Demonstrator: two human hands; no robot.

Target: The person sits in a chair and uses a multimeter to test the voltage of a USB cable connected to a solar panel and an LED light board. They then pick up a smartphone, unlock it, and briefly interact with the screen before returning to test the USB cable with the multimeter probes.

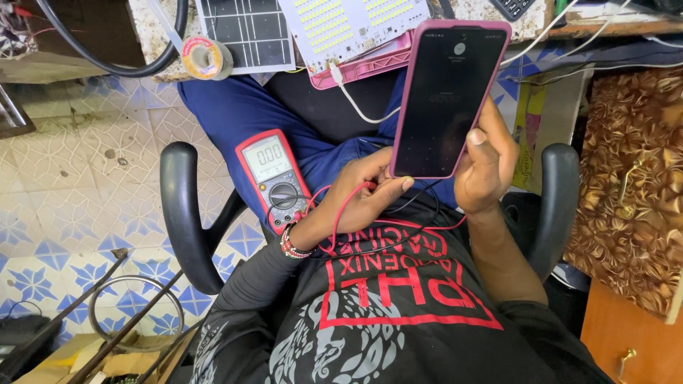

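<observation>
Pink-cased phone [447,99] is being steadied upright, screen readable, in both grips: right hand [487,167] wrapping its edge, left hand [366,195] bracing below, pinching red lead [341,213] beside multimeter [274,178].

Smartphone [447,99], dark screen, pink case: gripped upright by right hand [485,160]; left hand [366,193] touches its lower corner, pinching red test lead [340,217]. Red multimeter [274,178] rests on lap beside.

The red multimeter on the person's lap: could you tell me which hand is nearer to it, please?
Left. The left hand is just beside the red multimeter, at the phone's lower edge; the right hand grips the phone's far side.
</observation>
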